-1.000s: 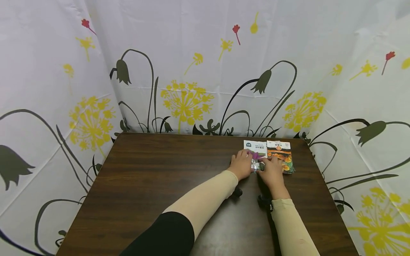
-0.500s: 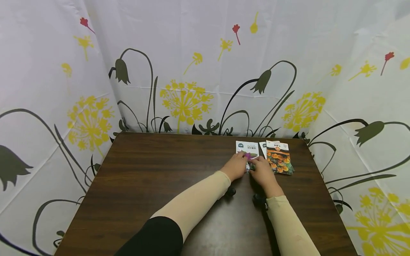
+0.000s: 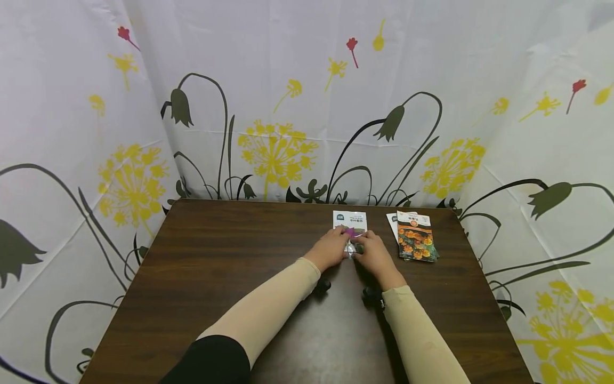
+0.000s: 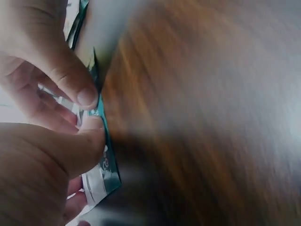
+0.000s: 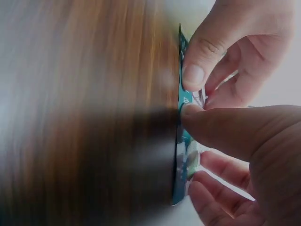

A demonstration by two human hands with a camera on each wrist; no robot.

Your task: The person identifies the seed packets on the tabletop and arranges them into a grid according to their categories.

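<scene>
Both hands grip a seed packet (image 3: pixel 349 218), white at the top with a purple flower picture, near the back of the table. My left hand (image 3: pixel 329 249) holds its left side and my right hand (image 3: pixel 376 256) its right side. In the left wrist view, both thumbs press on the packet's teal and white near edge (image 4: pixel 98 186), with fingers curled behind it. The right wrist view shows the same edge of the packet (image 5: pixel 179 181) standing close over the table, the thumbs almost side by side. The hands hide much of the packet's lower part.
To the right lies a small stack of seed packets, the top one (image 3: pixel 415 240) showing orange flowers. A white packet (image 3: pixel 392 223) pokes out at its left. The brown wooden table (image 3: pixel 230 256) ends at a flower-printed curtain (image 3: pixel 307 106).
Both hands have moved left with the seed packet, away from the stack at the right. The stacked packets now show more fully, including the white one's left edge.
</scene>
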